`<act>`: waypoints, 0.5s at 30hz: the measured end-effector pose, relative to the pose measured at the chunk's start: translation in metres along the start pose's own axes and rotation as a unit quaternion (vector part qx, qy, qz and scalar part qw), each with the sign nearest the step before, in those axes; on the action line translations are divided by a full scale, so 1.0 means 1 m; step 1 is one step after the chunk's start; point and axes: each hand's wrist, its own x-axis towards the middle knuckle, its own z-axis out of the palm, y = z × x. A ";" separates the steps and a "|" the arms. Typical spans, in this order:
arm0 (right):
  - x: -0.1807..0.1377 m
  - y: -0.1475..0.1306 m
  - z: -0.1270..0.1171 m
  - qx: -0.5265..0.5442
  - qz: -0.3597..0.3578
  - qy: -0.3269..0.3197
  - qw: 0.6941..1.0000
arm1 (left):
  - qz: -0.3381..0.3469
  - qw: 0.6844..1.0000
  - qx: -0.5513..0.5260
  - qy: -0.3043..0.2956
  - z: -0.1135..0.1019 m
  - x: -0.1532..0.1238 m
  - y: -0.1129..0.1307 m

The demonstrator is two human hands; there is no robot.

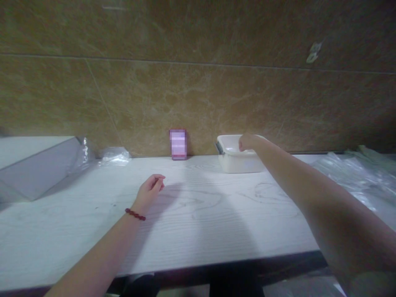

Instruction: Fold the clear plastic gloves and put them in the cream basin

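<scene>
My right hand (246,142) reaches into a white plastic bin (243,163) with a grey handle clip on its left end. The fingers look curled together, but the fingertips are down inside and what they hold, if anything, is hidden. Over the table, left of the middle, my left hand (151,184) has thumb and fingers pinched together. Anything between them is too small to make out. A beaded dark red bracelet (135,214) circles the left wrist. Beyond that hand, a phone (178,144) with a blurred-out screen leans upright against the wall.
A large white box (46,169) stands on the left of the white wood-grain table (201,231). Clear plastic wrapping (115,156) lies beside it. More plastic bags (346,173) are heaped at the right. A brown marble-patterned wall (154,95) borders the table's back edge.
</scene>
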 end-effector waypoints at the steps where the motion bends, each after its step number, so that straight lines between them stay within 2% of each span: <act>1: -0.003 -0.002 -0.005 -0.015 0.007 -0.011 1.000 | 0.003 1.000 0.002 -0.001 0.000 0.000 -0.002; 4: -0.015 -0.008 -0.020 -0.052 0.027 -0.014 0.998 | 0.005 1.000 0.000 -0.001 0.000 0.001 -0.006; 8: -0.041 -0.020 -0.032 -0.038 0.041 0.033 0.998 | 0.011 1.000 -0.002 0.002 0.000 0.002 -0.007; 11: -0.061 -0.032 -0.028 0.006 0.024 0.053 0.998 | 0.015 1.000 0.012 0.006 -0.001 0.002 -0.007; 15: -0.082 -0.052 -0.010 0.053 -0.003 0.067 0.996 | 0.020 1.000 0.014 0.016 -0.004 0.003 -0.009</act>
